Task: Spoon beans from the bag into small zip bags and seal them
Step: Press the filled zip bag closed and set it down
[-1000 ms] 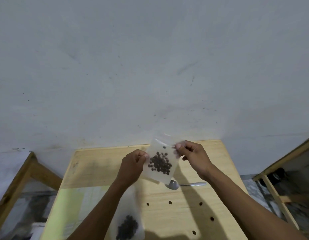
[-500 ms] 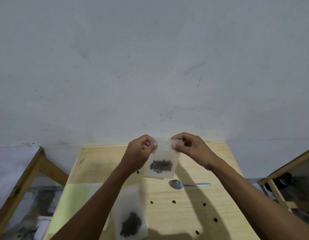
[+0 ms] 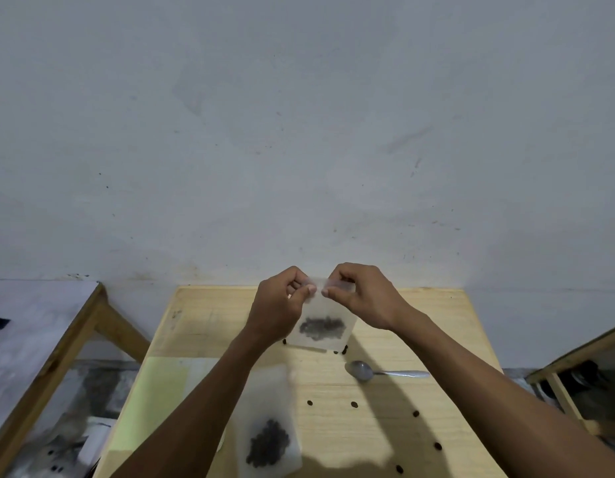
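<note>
Left hand: the left hand (image 3: pixel 281 307) pinches the top edge of the small zip bag (image 3: pixel 321 315) between thumb and curled fingers, near the middle of the strip.
Right hand: the right hand (image 3: pixel 363 298) pinches the same top edge just beside the left, thumb tips close together.
Small zip bag: held upright in the air above the far half of the wooden table (image 3: pixel 419 326), with a dark clump of beans (image 3: pixel 321 328) settled at its bottom.
Step in hand: probably pressing the zip strip closed; whether any of it has locked cannot be told, as the plastic is blurred and pale.
Bean bag: the larger bag (image 3: pixel 268 422) lies flat on the near part of the table, partly under the left forearm, beans showing through it.
Spoon: the spoon (image 3: pixel 385 372) lies on the table to the right, bowl towards the middle, touched by neither hand.
Loose beans: several loose beans (image 3: pixel 354 404) lie scattered on the wood.
Risk, seal: both pinches sit mid-strip, so the outer ends could stay open and leak later.
Risk, tilt: if the bag tips before the strip locks, beans could roll out.
Risk, forearm: the left forearm could drag the larger bag and spill it.
</note>
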Demonstrator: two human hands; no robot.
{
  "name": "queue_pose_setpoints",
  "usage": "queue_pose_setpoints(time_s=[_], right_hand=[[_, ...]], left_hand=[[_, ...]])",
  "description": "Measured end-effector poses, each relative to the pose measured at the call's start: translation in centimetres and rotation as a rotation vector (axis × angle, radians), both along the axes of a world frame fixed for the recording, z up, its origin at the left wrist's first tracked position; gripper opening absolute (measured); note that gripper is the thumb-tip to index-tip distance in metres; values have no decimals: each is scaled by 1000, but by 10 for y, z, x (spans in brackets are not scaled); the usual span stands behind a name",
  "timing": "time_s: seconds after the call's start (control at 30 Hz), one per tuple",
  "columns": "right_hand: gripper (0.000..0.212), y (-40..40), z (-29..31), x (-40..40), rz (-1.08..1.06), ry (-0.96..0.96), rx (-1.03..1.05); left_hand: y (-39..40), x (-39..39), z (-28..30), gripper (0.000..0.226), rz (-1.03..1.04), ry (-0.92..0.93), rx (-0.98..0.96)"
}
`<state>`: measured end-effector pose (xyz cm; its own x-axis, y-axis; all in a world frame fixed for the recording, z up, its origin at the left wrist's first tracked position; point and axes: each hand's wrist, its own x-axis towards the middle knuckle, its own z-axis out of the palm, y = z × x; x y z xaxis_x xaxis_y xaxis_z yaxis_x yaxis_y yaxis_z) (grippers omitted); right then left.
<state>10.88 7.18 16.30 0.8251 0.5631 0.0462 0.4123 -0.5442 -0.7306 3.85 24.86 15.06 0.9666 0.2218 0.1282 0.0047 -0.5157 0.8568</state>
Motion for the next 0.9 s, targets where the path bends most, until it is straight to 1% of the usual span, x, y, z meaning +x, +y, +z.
queue_pose_setpoints(time_s=[0.07,0.1,0.17,0.23,0.3,0.37,0.5,0.53,0.57,0.63,0.7,0.77,0.9], right_hand=[[25,-1,-1,1,-20,20,14],[25,-3,-2,1,-23,36,29],[20,-9,-2,1,-8,72,75],[15,-12,-3,0,8,86,110],[13,-12,-5,-1,8,76,125],[13,-12,-4,0,0,94,149],[16,-20,6,2,21,305,266],[17,-23,8,1,29,331,291],[18,-25,10,0,35,328,303],[15,-30,11,-1,26,259,307],[12,-35,9,-1,-5,172,297],[12,-40,4,0,-36,134,297],[10,-43,-1,-1,-67,205,338]], left_hand=[[4,-3,1,13,30,18,-26],[7,-4,2,13,56,25,-44],[17,-8,3,12,110,33,-101],[23,-12,5,11,114,40,-133],[22,-15,4,11,107,33,-158],[16,-16,7,10,118,14,-223],[2,-13,15,14,104,8,-319],[-3,-12,17,14,97,9,-331],[-8,-10,19,14,93,13,-326],[-21,-9,20,16,100,14,-284],[-33,-9,19,16,133,15,-233],[-43,-11,19,14,172,17,-213],[-52,-24,21,13,166,35,-361]])
